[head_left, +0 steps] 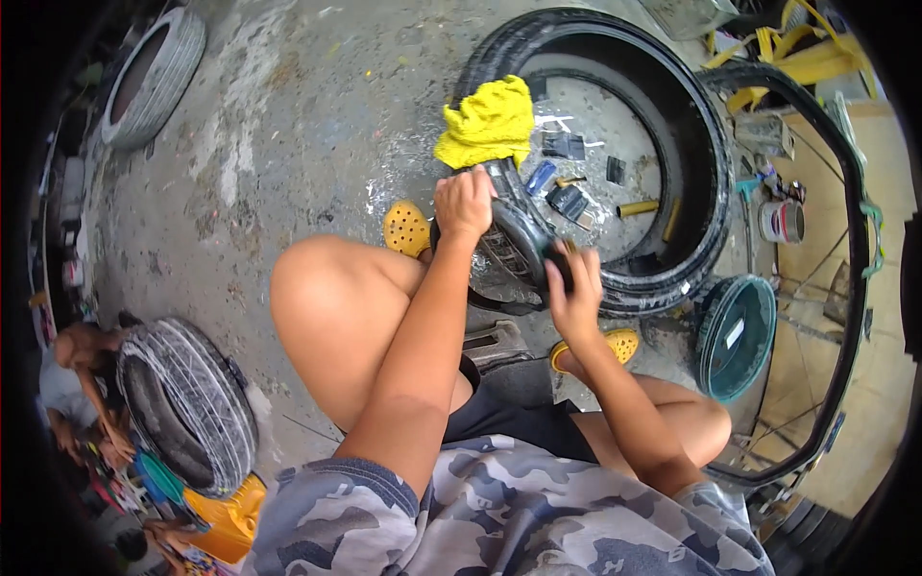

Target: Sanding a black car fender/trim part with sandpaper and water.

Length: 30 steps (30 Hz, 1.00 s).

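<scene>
My left hand (463, 204) grips the rim of a black rubber tyre piece (511, 252) lying over the near left side of a large tyre (699, 163), just below a crumpled yellow cloth (485, 120). My right hand (576, 288) is blurred, closed round a small dark object (557, 259) against that piece's right part; I cannot make out what it is. Inside the tyre lie a blue object (541, 177), black patches (563, 146) and a short yellow tube (636, 207).
Yellow clogs (406, 227) are on my feet. A teal basin (737, 339), paint can (782, 221) and black oval loop (840, 154) are at right. A grey tyre (154, 79) is upper left; another person (77, 384) is beside a whitened tyre (230, 403) lower left.
</scene>
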Available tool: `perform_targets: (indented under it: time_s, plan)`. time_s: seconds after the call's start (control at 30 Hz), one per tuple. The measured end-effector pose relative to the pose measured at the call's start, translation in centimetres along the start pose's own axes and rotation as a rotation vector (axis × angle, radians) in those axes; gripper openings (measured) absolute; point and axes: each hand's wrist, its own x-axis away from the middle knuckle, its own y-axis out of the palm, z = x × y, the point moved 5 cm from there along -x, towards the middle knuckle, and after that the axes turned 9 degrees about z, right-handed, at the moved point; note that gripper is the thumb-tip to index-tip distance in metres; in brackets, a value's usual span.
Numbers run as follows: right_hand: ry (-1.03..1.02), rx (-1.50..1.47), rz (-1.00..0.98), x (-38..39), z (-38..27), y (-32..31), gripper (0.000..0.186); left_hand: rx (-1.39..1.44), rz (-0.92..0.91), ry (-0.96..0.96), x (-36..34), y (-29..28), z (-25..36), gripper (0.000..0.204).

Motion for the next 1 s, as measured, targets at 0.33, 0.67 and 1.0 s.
perform_targets:
  time_s: [0.33, 0.67, 1.0]
  plan:
    - [-0.008, -0.007, 0.094, 6.0, 2.5, -2.0, 0.039, 0.072, -0.148, -0.086, -0.8, 0.0, 1.4, 0.043]
    - [-0.004, -0.061, 0.164, 5.2, 1.0, -0.7, 0.04, 0.195, -0.035, -0.243, -0.9, -1.2, -0.4, 0.056]
    - [-0.036, -0.132, 0.116, -0.4, -1.0, 0.5, 0.04, 0.217, -0.034, -0.233, -1.1, -1.4, -1.1, 0.056]
